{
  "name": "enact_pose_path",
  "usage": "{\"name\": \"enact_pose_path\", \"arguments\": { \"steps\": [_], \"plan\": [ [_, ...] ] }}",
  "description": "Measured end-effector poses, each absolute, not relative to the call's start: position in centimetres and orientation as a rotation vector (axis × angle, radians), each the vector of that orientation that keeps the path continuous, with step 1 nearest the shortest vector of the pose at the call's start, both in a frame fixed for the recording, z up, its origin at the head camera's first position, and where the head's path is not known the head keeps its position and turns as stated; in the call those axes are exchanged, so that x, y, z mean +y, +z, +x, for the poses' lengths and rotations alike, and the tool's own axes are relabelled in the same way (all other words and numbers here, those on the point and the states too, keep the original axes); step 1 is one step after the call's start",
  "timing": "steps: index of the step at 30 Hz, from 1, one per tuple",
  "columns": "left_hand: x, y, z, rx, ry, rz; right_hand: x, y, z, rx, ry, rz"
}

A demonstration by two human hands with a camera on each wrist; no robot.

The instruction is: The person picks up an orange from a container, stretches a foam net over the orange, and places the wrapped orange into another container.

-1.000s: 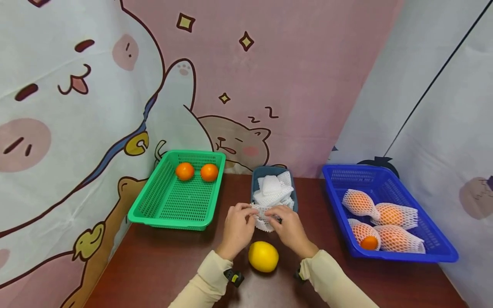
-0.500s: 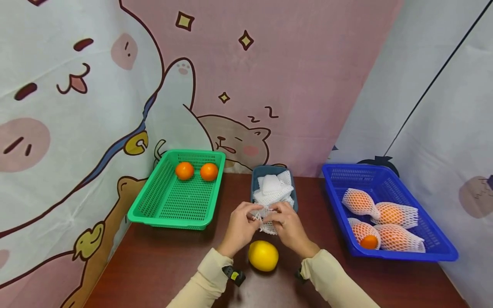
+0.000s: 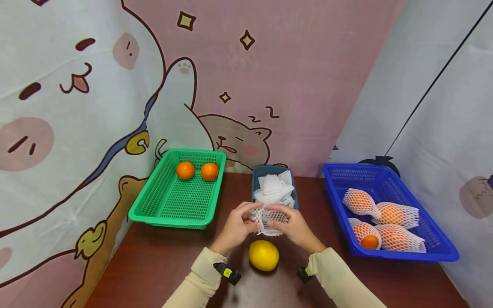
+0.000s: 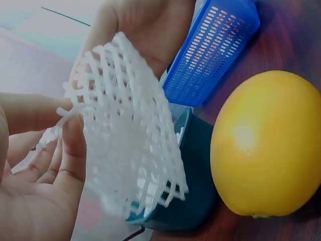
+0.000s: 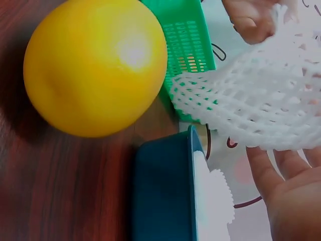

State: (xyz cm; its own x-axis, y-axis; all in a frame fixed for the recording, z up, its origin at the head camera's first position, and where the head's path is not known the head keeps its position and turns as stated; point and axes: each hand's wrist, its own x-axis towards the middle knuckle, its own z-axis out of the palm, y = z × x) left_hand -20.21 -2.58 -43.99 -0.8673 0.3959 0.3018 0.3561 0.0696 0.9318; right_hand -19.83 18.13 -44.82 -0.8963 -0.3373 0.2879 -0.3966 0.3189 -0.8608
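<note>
A white foam net sleeve (image 3: 268, 220) is stretched between both hands above the table, in front of a small dark-blue box. My left hand (image 3: 236, 224) pinches its edge between thumb and finger, clearest in the left wrist view. Thumb and fingers of my right hand (image 3: 296, 226) hold the other side; in the right wrist view the sleeve (image 5: 251, 100) hides part of that grip. The net is spread wide, with nothing inside it. Just below the hands a yellow round fruit (image 3: 263, 255) lies bare on the table, touched by neither hand.
Behind the hands, the dark-blue box (image 3: 256, 179) holds more white foam nets (image 3: 272, 186). A green basket (image 3: 177, 201) at left contains two oranges (image 3: 185, 170). At right, a blue basket (image 3: 439, 250) holds several net-wrapped orange fruits (image 3: 398, 238). A printed cloth hangs behind.
The bunched net has been pulled open wider between the hands. The wrists have moved slightly apart. The yellow fruit has stayed in place.
</note>
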Motion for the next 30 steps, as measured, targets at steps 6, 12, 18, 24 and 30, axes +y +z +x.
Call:
{"name": "enact_pose_path", "arguments": {
  "steps": [6, 12, 18, 24, 30],
  "plan": [
    [-3.3, -44.7, -20.6, 2.157, 2.011, 0.704, 19.0, -45.8, -20.1, -2.549, 1.615, 0.73],
    [-3.0, -45.4, -20.6, 2.136, 2.009, 0.677, 20.0, -47.9, -20.8, -2.607, 1.499, 0.757],
    [-2.0, -47.5, -20.7, 2.296, 2.013, 0.724, 20.5, -48.1, -21.0, -2.656, 1.325, 0.693],
    [-2.3, -50.0, -19.9, 2.423, 1.997, 0.611, 21.1, -47.9, -21.4, -2.644, 1.209, 0.64],
    [-2.5, -52.4, -18.7, 2.595, 1.429, 0.713, 21.6, -47.8, -21.5, -2.617, 1.148, 0.636]
  ]
}}
